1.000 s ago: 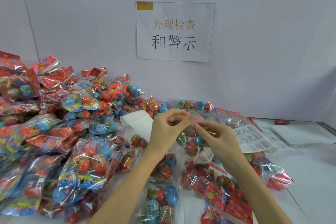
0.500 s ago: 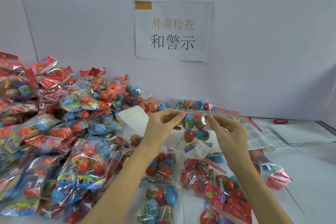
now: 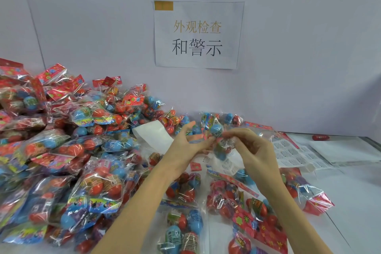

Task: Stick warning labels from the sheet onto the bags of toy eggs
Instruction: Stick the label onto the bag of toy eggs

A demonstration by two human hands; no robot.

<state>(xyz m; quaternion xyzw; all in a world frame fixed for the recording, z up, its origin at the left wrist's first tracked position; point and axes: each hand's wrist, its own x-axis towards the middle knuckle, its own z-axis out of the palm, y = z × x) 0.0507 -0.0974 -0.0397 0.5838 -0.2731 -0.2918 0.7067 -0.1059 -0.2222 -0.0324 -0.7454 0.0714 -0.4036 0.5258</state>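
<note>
I hold a clear bag of toy eggs [image 3: 215, 130], a blue egg showing at its top, above the table in front of me. My left hand [image 3: 185, 148] has its fingers stretched out straight against the left side of the bag, thumb pointing up. My right hand [image 3: 253, 150] pinches the bag's right side with curled fingers. The white label sheet [image 3: 292, 154], printed with rows of small labels, lies flat on the table just right of my right hand. Whether a label is on the held bag is hidden by my fingers.
A big pile of bagged eggs [image 3: 61, 150] fills the left side up to the wall. More bags [image 3: 237, 202] lie below my hands. A white paper strip [image 3: 152, 134] sits behind my left hand. A loose red egg [image 3: 319, 137] lies at the far right. A paper sign [image 3: 198, 35] hangs on the wall.
The bag was lifted and held up between both hands. My left hand's fingers have since straightened out along it, and my right hand has moved in closer to the left.
</note>
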